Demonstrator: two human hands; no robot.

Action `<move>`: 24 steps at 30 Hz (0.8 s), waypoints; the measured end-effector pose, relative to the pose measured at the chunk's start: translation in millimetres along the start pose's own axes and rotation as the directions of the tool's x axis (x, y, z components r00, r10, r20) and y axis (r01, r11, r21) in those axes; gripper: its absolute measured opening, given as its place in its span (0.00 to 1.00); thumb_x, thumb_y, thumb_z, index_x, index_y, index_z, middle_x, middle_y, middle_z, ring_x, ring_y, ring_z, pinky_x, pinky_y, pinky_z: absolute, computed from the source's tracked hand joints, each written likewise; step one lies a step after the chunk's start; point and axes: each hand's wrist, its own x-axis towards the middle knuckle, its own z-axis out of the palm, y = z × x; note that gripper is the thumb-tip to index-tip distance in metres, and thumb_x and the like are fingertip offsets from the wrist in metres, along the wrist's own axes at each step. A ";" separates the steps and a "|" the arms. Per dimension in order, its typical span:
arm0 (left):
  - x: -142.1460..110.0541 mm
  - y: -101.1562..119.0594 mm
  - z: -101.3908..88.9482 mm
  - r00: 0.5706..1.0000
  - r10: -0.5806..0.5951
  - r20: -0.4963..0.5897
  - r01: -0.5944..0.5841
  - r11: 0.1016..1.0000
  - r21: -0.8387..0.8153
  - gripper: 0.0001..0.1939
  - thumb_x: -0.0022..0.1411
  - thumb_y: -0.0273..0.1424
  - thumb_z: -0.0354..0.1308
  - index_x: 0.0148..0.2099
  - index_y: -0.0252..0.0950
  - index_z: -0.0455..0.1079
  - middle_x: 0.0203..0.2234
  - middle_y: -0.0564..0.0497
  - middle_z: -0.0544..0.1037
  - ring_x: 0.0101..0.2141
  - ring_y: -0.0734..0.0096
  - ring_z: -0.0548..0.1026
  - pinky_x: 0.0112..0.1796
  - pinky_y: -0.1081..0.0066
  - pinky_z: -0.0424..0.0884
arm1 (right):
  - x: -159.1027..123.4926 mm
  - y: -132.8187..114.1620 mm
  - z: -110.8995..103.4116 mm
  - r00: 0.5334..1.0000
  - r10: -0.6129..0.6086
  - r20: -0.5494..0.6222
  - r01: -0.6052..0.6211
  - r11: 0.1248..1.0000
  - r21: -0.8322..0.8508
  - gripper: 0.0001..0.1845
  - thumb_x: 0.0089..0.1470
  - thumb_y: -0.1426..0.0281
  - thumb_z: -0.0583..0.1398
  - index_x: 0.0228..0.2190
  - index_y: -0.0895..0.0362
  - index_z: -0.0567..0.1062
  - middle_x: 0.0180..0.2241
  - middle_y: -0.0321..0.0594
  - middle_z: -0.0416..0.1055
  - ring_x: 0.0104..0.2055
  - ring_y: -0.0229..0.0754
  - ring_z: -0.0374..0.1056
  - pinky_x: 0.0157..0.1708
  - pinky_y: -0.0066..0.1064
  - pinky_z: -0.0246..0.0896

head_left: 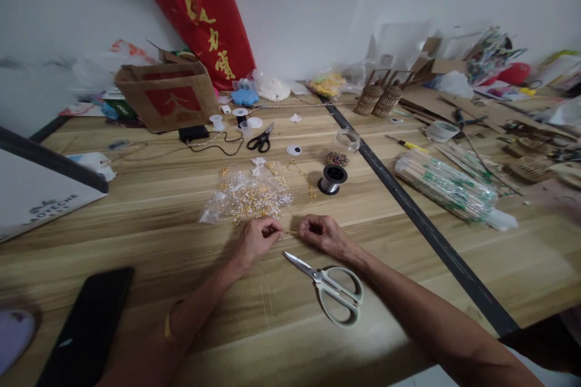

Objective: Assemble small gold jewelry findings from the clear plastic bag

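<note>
Between my two hands a short, thin gold chain (pixel 291 231) is stretched just above the wooden table (pixel 181 326). My left hand (pixel 257 240) pinches its left end, and my right hand (pixel 325 234) pinches the other. Fingertips hide both ends of the chain. Behind my left hand lies a heap of small gold and silver findings (pixel 256 201), some in clear plastic bags. A longer gold chain (pixel 310 184) rests beyond my right hand. Close below my right hand are grey-handled scissors (pixel 338 293), blades pointing up and left.
A spool of wire (pixel 333 179) and a jar of beads (pixel 341 148) stand past my right hand. Black scissors (pixel 261 140) lie farther back. At left are a black phone (pixel 88 320) and a white box (pixel 45 193); at right, bagged sticks (pixel 447 184).
</note>
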 end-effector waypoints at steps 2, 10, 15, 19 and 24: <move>0.2 1.2 -1.2 1.000 -0.005 0.005 0.005 1.000 -0.025 0.03 0.51 0.23 0.59 0.28 0.33 0.73 0.24 0.50 0.78 0.26 0.72 0.75 0.31 0.74 0.72 | 0.3 0.6 -0.3 1.000 0.004 -0.002 -0.004 1.000 0.002 0.15 0.51 0.60 0.61 0.25 0.61 0.71 0.21 0.34 0.64 0.24 0.32 0.54 0.23 0.24 0.48; 4.3 0.8 -4.7 0.996 0.033 0.082 -0.010 0.965 -0.263 0.04 0.50 0.28 0.61 0.27 0.32 0.71 0.23 0.50 0.76 0.26 0.74 0.73 0.31 0.75 0.71 | -0.1 -3.5 -1.8 0.999 0.034 0.021 -0.034 0.999 0.009 0.16 0.51 0.59 0.60 0.26 0.61 0.71 0.22 0.33 0.63 0.24 0.33 0.54 0.24 0.25 0.48; 4.3 -1.7 -4.0 0.996 0.010 0.089 0.015 0.960 -0.280 0.05 0.49 0.29 0.63 0.26 0.32 0.72 0.23 0.51 0.76 0.27 0.74 0.73 0.31 0.75 0.71 | 0.2 -2.0 -1.4 1.000 0.019 0.018 -0.019 1.000 0.005 0.16 0.52 0.60 0.60 0.25 0.61 0.71 0.21 0.32 0.61 0.23 0.32 0.52 0.23 0.25 0.46; 3.9 -2.1 -2.9 0.993 -0.029 0.111 0.061 0.953 -0.296 0.06 0.47 0.30 0.64 0.26 0.32 0.72 0.24 0.50 0.77 0.28 0.73 0.75 0.33 0.74 0.72 | 0.2 2.6 -1.2 1.000 0.004 0.020 -0.004 1.000 0.010 0.15 0.52 0.60 0.60 0.26 0.61 0.71 0.21 0.33 0.62 0.24 0.32 0.53 0.23 0.24 0.46; 4.0 -2.5 -2.3 0.986 -0.074 0.150 0.117 0.945 -0.305 0.06 0.47 0.30 0.64 0.28 0.32 0.74 0.24 0.50 0.78 0.27 0.72 0.75 0.33 0.73 0.72 | 0.0 3.5 -1.8 1.000 -0.018 0.022 0.018 1.000 -0.007 0.15 0.53 0.60 0.60 0.27 0.61 0.72 0.22 0.33 0.63 0.24 0.32 0.54 0.23 0.24 0.47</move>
